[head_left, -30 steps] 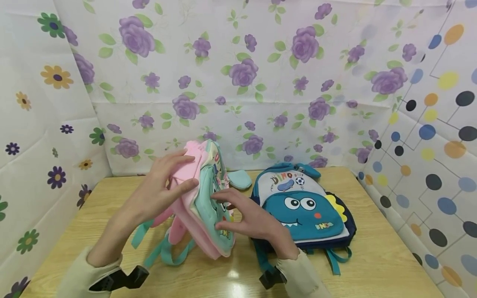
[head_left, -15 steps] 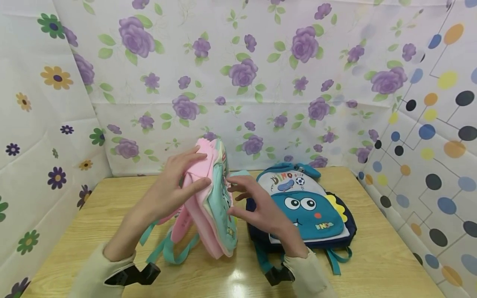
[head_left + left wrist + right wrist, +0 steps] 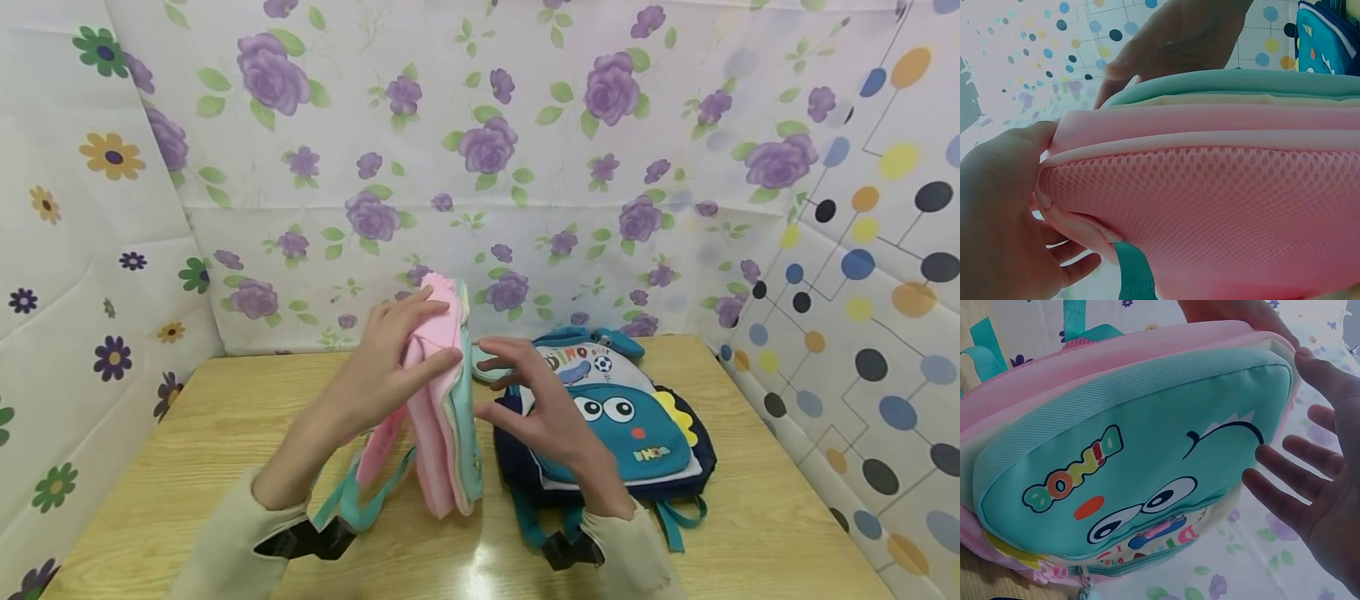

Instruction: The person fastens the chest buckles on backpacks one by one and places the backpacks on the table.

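Note:
A pink and mint-green child's backpack (image 3: 431, 425) stands upright on the table, its narrow pink side toward me. My left hand (image 3: 375, 358) grips its upper side, thumb toward the front and fingers toward the back. In the left wrist view, my left thumb lies at the bag's corner, with fingers (image 3: 1079, 269) curled beside the back mesh. My right hand (image 3: 551, 412) is spread by the mint front; in the right wrist view its fingertips are right at the front pocket (image 3: 1147, 450), which bears a cartoon face. Mint straps (image 3: 356, 500) hang behind the bag.
A blue dinosaur backpack (image 3: 637, 442) lies to the right, face up, with teal straps on the wooden table (image 3: 195, 483). A mint rounded flap (image 3: 491, 367) shows behind my right hand. Patterned cloth walls (image 3: 420, 150) enclose the back and sides.
The pink backpack has turned and shifted right, so its front now faces right and is mostly hidden from the head view. Both hands have moved right; the right hand has drawn off its front.

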Available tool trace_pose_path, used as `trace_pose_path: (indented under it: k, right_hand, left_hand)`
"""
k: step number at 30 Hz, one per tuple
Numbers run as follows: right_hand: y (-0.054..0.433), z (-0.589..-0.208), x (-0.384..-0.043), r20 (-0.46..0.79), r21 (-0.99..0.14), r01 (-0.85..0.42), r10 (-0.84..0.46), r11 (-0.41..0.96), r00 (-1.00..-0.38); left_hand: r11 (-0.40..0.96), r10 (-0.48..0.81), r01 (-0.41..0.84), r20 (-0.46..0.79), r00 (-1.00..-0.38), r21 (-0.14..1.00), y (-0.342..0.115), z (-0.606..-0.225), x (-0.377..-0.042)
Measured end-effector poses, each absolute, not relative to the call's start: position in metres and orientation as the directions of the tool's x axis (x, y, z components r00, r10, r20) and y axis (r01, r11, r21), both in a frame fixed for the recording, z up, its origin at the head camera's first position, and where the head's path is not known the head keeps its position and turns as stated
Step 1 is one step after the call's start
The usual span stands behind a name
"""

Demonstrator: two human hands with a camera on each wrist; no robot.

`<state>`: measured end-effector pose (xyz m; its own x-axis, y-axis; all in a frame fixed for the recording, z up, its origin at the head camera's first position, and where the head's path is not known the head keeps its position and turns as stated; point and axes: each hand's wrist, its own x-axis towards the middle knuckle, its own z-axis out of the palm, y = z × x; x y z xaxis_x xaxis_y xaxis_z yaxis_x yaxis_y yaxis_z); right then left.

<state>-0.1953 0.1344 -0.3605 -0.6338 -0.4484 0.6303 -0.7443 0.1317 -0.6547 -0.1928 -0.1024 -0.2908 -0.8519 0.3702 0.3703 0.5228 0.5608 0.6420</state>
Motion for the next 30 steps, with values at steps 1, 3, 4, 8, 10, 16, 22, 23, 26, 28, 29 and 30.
trace_pose_path:
  k: [1,3,4,8,10,16,22,23,26,28,29,30]
  right_hand:
    - [0.135,-0.360,-0.195,0.631,-0.653,-0.745,-0.447,0.136,-0.634]
    - [0.137,-0.360,-0.196,0.634,-0.650,-0.748,-0.444,0.136,-0.633]
    - [0.137,-0.360,-0.196,0.635,-0.649,-0.748,-0.443,0.138,-0.633]
    - [0.138,-0.360,-0.196,0.626,-0.655,-0.740,-0.438,0.153,-0.645]
    - [0.138,-0.359,-0.195,0.620,-0.658,-0.735,-0.434,0.166,-0.653]
    - [0.141,-0.358,-0.195,0.620,-0.643,-0.735,-0.418,0.215,-0.665]
    - [0.145,-0.358,-0.198,0.635,-0.611,-0.756,-0.424,0.236,-0.645]
    - [0.145,-0.358,-0.198,0.637,-0.609,-0.758,-0.425,0.234,-0.643]
    - [0.145,-0.358,-0.198,0.637,-0.615,-0.756,-0.423,0.225,-0.644]
    - [0.147,-0.359,-0.199,0.635,-0.620,-0.752,-0.419,0.223,-0.649]
    - [0.148,-0.359,-0.199,0.632,-0.624,-0.748,-0.416,0.226,-0.654]
    - [0.149,-0.360,-0.200,0.630,-0.627,-0.745,-0.414,0.228,-0.657]
  left_hand:
    - [0.562,0.372,0.532,0.381,-0.846,0.634,-0.099,-0.291,-0.193]
    - [0.559,0.372,0.553,0.409,-0.833,0.618,-0.093,-0.291,-0.195]
    - [0.556,0.371,0.565,0.426,-0.825,0.610,-0.090,-0.292,-0.196]
    - [0.551,0.346,0.577,0.464,-0.815,0.603,-0.079,-0.297,-0.199]
    - [0.545,0.337,0.585,0.481,-0.809,0.601,-0.074,-0.299,-0.200]
    - [0.533,0.331,0.609,0.519,-0.789,0.587,-0.065,-0.301,-0.199]
    - [0.496,0.342,0.562,0.446,-0.827,0.662,-0.074,-0.302,-0.195]
    - [0.484,0.342,0.553,0.435,-0.833,0.679,-0.078,-0.302,-0.194]
    - [0.462,0.330,0.541,0.430,-0.840,0.703,-0.093,-0.302,-0.192]
    - [0.440,0.318,0.565,0.467,-0.825,0.698,-0.104,-0.304,-0.194]
    - [0.432,0.310,0.572,0.481,-0.820,0.697,-0.110,-0.306,-0.195]
    - [0.426,0.297,0.568,0.484,-0.823,0.704,-0.116,-0.307,-0.196]
